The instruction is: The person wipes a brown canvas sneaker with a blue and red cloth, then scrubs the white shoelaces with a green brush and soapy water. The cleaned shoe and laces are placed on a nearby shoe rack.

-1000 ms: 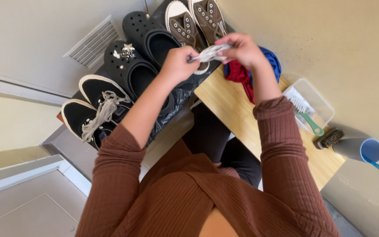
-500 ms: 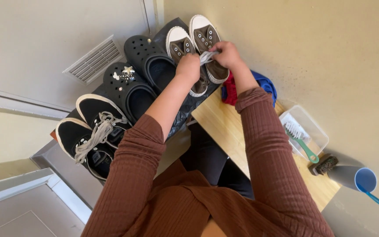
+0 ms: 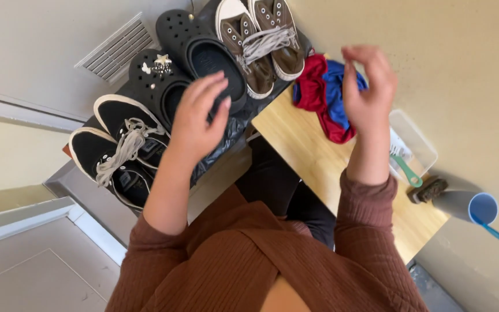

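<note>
Now both hands have let go of the white laces. Left hand hovers empty, fingers loosely spread, over the black perforated rubber clogs. Beyond its fingers sit the brown canvas sneakers, laced. Right hand, fingers curled and empty, hangs above the red-and-blue cloth on the wooden bench.

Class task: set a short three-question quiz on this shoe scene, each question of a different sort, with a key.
1. True or false: the left hand holds a shoelace.
2. What lies nearest the right hand? A) red and blue cloth B) black clogs C) blue cup
3. Fill in: the brown sneakers have ____ laces.

Key:
1. False; both hands are empty, fingers spread.
2. A
3. White
</note>
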